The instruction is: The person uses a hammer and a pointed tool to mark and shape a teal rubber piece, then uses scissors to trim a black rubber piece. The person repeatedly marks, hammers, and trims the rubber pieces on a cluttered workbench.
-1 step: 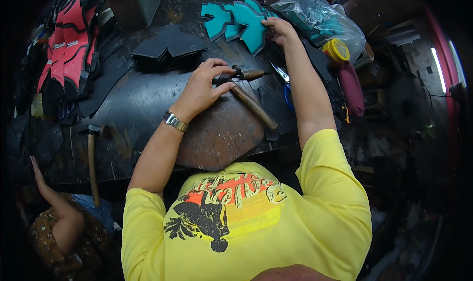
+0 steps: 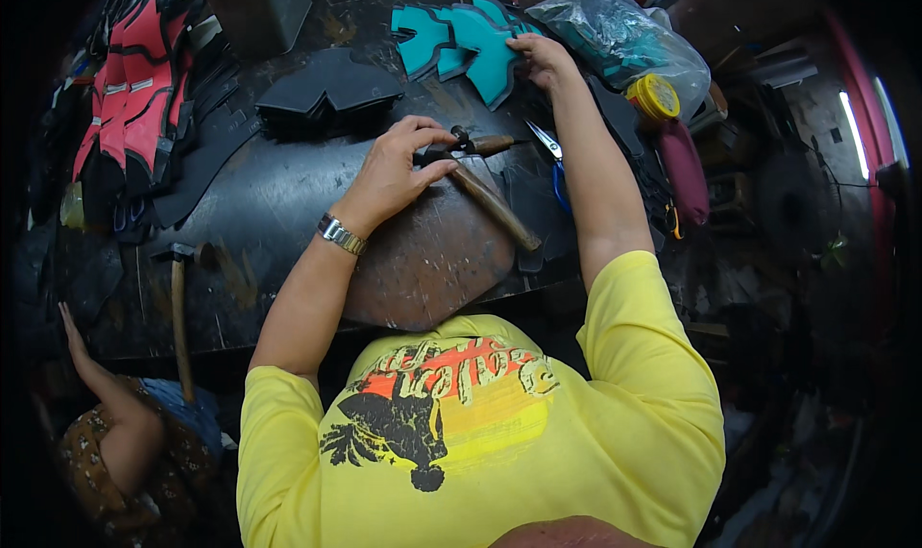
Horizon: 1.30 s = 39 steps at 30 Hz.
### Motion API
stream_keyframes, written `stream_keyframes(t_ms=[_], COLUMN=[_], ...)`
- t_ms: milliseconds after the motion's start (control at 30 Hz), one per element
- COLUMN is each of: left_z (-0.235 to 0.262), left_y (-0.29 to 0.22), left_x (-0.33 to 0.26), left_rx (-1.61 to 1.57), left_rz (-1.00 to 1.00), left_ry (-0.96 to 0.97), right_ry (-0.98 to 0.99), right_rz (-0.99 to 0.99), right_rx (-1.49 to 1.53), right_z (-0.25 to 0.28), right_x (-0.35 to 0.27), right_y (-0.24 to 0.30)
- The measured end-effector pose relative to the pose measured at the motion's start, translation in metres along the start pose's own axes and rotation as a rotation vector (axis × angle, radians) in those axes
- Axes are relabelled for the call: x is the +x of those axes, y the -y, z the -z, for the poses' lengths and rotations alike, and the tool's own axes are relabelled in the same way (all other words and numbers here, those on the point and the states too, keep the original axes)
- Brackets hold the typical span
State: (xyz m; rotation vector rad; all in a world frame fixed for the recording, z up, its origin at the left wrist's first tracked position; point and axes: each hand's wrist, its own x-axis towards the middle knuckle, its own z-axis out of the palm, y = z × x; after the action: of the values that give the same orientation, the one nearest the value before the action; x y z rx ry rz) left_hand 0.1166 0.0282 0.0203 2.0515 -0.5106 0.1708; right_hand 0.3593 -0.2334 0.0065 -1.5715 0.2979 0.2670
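Note:
At the far side of the bench, my right hand (image 2: 545,60) pinches the edge of a teal cut piece (image 2: 488,50) with dark edging, which lies overlapping several like it. My left hand (image 2: 389,171) rests over a brown board (image 2: 432,260), thumb and fingers apart around the dark head of a hammer (image 2: 495,210). Whether it touches the head I cannot tell. Beyond the hammer lies a wooden-handled pointed tool (image 2: 494,145). Scissors (image 2: 545,141) with blue handles lie beside my right forearm.
Stacked black cut pieces (image 2: 327,92) sit beyond my left hand; red pieces (image 2: 139,87) are piled at the far left. Another hammer (image 2: 180,308) lies at the left edge. A clear plastic bag (image 2: 624,29) and yellow tub (image 2: 653,98) stand right. Another person's arm (image 2: 115,394) shows lower left.

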Motion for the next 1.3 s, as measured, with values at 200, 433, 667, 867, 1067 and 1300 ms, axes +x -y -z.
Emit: stream_keyframes(t_ms=[200, 433, 667, 867, 1067, 1300], left_z=[-0.004, -0.007, -0.011, -0.002, 0.004, 0.018], left_y=[-0.005, -0.002, -0.002, 0.000, -0.023, -0.042], left_x=[-0.004, 0.003, 0.004, 0.009, 0.012, -0.014], left_rx=[-0.016, -0.089, -0.006, 0.240, 0.460, -0.310], left_rz=[0.018, -0.019, -0.142, -0.216, -0.437, -0.276], left_ry=[0.030, -0.009, -0.211, -0.433, -0.685, -0.576], right_ry=[0.318, 0.428, 0.340, 0.309, 0.610, 0.354], right_rz=[0.141, 0.110, 0.249, 0.184, 0.141, 0.634], right_rx=[-0.097, 0.014, 0.306, 0.422, 0.389, 0.221], right_z=[-0.012, -0.006, -0.001, 0.000, -0.020, -0.044], right_x=[-0.029, -0.034, -0.034, -0.094, -0.218, -0.264], right_y=[0.008, 0.006, -0.001, 0.021, 0.016, -0.009])
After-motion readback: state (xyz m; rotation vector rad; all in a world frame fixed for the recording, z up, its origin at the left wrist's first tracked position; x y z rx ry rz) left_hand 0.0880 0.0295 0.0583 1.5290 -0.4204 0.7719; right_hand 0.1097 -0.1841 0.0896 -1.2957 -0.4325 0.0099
